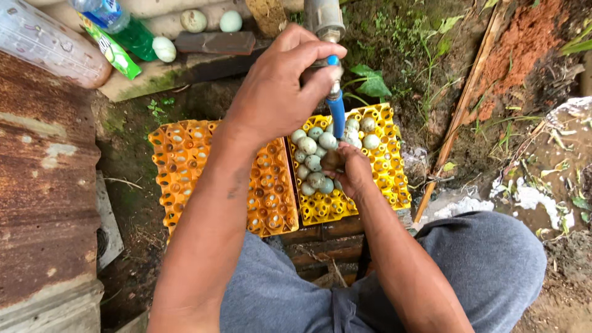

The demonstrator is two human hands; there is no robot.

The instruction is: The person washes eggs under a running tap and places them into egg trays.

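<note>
a muddy brown egg [333,160] sits under the blue plastic tap spout [337,113], above the yellow plastic egg tray [394,179] on the ground; pale green eggs [316,161] fill the tray's left half, toward the orange tray's edge.

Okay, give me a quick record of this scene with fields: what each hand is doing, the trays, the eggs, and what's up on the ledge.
left hand: gripping the tap with blue spout
right hand: holding a mud-dark egg under the spout
yellow tray: partly filled with pale greenish eggs
orange tray: left of the yellow one, cups empty
ledge: three pale eggs, green bottle, clear bottle
left side: rusty metal sheet
person: squatting, grey trousers
</note>
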